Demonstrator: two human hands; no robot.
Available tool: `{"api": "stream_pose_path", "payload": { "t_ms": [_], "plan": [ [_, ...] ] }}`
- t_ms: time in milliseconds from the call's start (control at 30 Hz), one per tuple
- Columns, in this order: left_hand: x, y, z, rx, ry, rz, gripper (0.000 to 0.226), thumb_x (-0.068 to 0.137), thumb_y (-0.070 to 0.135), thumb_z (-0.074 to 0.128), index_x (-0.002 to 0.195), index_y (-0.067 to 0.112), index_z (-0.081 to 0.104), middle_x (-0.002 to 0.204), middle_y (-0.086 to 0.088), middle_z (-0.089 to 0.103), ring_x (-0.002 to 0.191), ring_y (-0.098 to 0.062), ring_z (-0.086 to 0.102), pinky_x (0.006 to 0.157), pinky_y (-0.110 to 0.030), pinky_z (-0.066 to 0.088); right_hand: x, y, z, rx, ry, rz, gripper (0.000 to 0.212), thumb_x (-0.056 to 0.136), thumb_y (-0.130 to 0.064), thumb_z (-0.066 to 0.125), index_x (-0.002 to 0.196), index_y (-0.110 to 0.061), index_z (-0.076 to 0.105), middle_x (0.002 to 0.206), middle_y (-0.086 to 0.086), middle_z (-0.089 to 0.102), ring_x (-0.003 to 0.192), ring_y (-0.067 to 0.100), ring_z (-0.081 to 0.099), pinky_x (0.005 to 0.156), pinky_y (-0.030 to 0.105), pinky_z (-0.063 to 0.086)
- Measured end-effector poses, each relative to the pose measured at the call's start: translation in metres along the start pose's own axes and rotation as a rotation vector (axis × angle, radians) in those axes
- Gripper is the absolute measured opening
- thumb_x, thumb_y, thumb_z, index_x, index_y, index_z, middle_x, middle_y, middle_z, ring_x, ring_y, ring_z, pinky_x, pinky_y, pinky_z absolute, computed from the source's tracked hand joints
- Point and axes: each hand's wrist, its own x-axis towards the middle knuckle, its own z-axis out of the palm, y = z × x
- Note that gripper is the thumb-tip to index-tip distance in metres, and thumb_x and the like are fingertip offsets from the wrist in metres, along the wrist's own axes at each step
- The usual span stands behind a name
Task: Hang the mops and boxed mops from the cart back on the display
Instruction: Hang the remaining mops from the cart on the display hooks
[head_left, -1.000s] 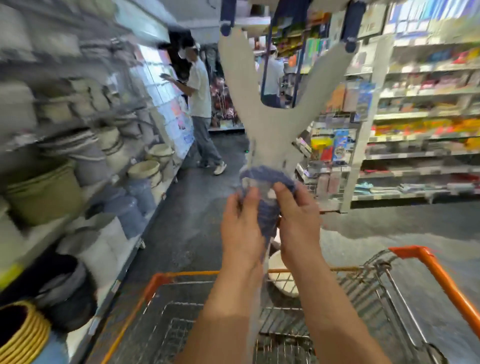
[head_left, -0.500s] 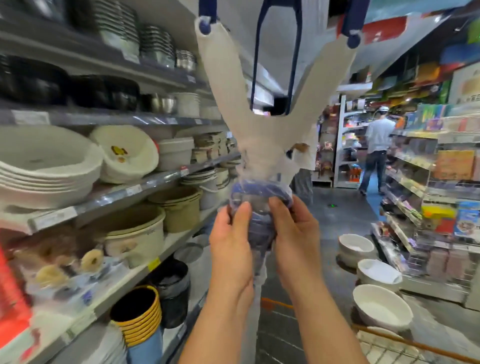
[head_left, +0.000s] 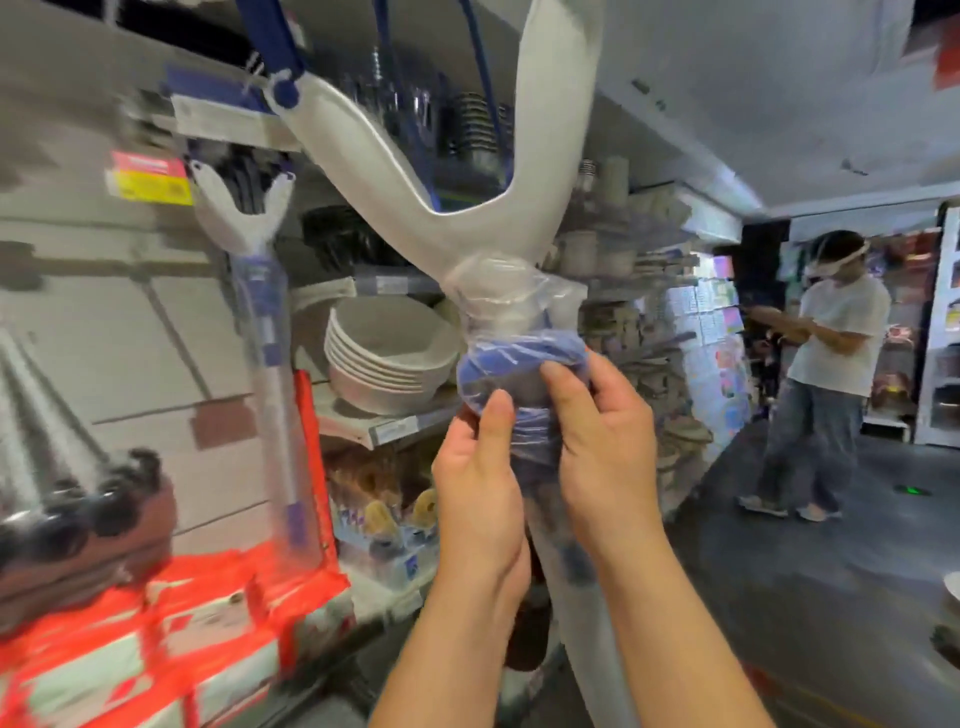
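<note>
Shop aisle, dark floor (head_left: 779, 571). Held mop (head_left: 467, 244) is mid-frame, white Y-yoke up. Shelf w/ stacked bowls (head_left: 384, 353) sits just left of it, a hanging mop (head_left: 265, 322) further left, red boxes (head_left: 156, 649) below-left, and a person (head_left: 826, 353) well to the right. Left hand (head_left: 480, 499) and right hand (head_left: 602, 447) both curl tight round its plastic-wrapped blue collar. Red/yellow tag (head_left: 148, 179) upper left is too blurred to read.

mop (head_left: 483, 218) top cropped, left shelves (head_left: 78, 312) blurred
</note>
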Motion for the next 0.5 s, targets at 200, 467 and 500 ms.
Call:
{"api": "stream_pose_path", "payload": {
  "t_ms": [200,467,500],
  "plan": [
    [0.006,0.045,-0.048,0.208,0.132,0.119,0.024,0.079,0.032,0.070,0.090,0.010,0.070,0.094,-0.015,0.074,0.087,-0.025,0.069,0.078,-0.033,0.055,-0.021,0.008,0.057,0.114,-0.069,0.086,0.013,0.093,-0.013,0.057,0.089,-0.019,0.068,0.082,0.000,0.071,0.078,0.014,0.067,0.070,0.029,0.054],
    [0.002,0.072,-0.058,0.421,0.201,0.240,0.030,0.082,0.035,0.052,0.088,0.010,0.069,0.085,-0.007,0.074,0.080,-0.017,0.067,0.073,-0.029,0.054,-0.025,0.019,0.081,0.258,-0.099,0.227,0.017,0.095,-0.010,0.052,0.094,-0.016,0.067,0.086,0.003,0.072,0.080,0.014,0.068,0.069,0.025,0.055],
    [0.002,0.072,-0.059,0.432,0.205,0.249,0.027,0.085,0.032,0.052,0.089,0.011,0.069,0.084,-0.006,0.074,0.079,-0.014,0.068,0.070,-0.025,0.055,-0.025,0.021,0.081,0.265,-0.110,0.238,0.016,0.095,-0.010,0.052,0.095,-0.015,0.067,0.088,0.005,0.072,0.082,0.016,0.069,0.071,0.027,0.056]
  ]
}}
